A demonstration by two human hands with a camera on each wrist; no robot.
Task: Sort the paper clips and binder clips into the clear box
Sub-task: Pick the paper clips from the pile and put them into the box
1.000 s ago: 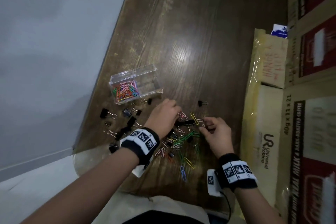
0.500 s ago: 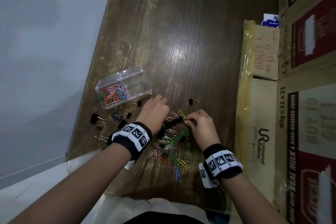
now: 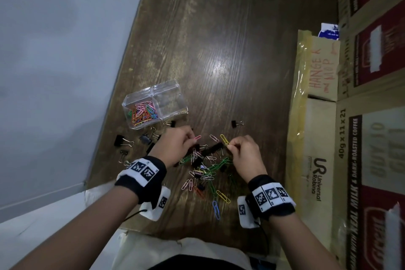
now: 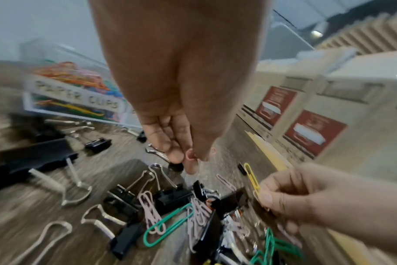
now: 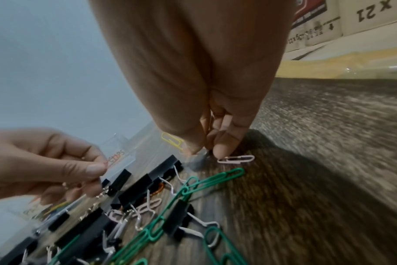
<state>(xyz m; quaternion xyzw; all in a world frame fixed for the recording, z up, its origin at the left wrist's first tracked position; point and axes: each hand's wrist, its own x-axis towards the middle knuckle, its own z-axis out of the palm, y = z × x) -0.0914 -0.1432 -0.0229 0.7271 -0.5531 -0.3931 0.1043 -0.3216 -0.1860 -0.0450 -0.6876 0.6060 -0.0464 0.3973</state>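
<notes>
Nearest the bottom edge of the head view, both forearms reach up into the frame, each wrist wrapped in a black band (image 3: pixel 140 178) with printed square markers. Just above them, in the lower middle, a loose pile of paper clips (image 3: pixel 207 173) and black binder clips lies on the dark wooden table (image 3: pixel 230 50), with a blue and a yellow clip apart at its near edge.

The left hand (image 3: pixel 178 146), knuckles up at centre-left of the frame, has its fingers curled and pinches a pink paper clip (image 3: pixel 197 137) between thumb and fingertips; the left wrist view shows the clip (image 4: pixel 191 162) hanging just above the pile. The right hand (image 3: pixel 244 151), at centre-right and just beside the pile, also has its fingers curled, thumb and forefinger closed on a yellow paper clip (image 3: pixel 224 139) that sticks up and away from the knuckles. The two hands are near each other but apart.

Left of the left hand, several binder clips (image 3: pixel 122 141) are scattered, and one lies alone (image 3: pixel 236 124) farther up, to the right. Beyond them, at middle-left, stands the clear box (image 3: pixel 173 92): its left compartment holds coloured paper clips, and its right one looks bare. Cardboard cartons (image 3: pixel 372 138) fill the right edge.
</notes>
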